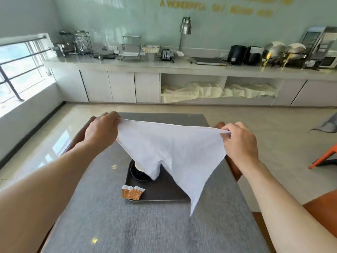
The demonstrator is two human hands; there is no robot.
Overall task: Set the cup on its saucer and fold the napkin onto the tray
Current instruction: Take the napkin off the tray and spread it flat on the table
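A white cloth napkin hangs stretched in the air above the table. My left hand pinches its left corner and my right hand pinches its right corner. The cloth droops to a point over a dark brown tray. On the tray's left part lies a black saucer with a white cup on it. The napkin hides most of the cup and the tray's right side.
Three orange sachets lie at the tray's front-left corner. The tray rests on a grey table with brown chairs at both sides. A long counter with appliances runs along the far wall. An orange chair stands at right.
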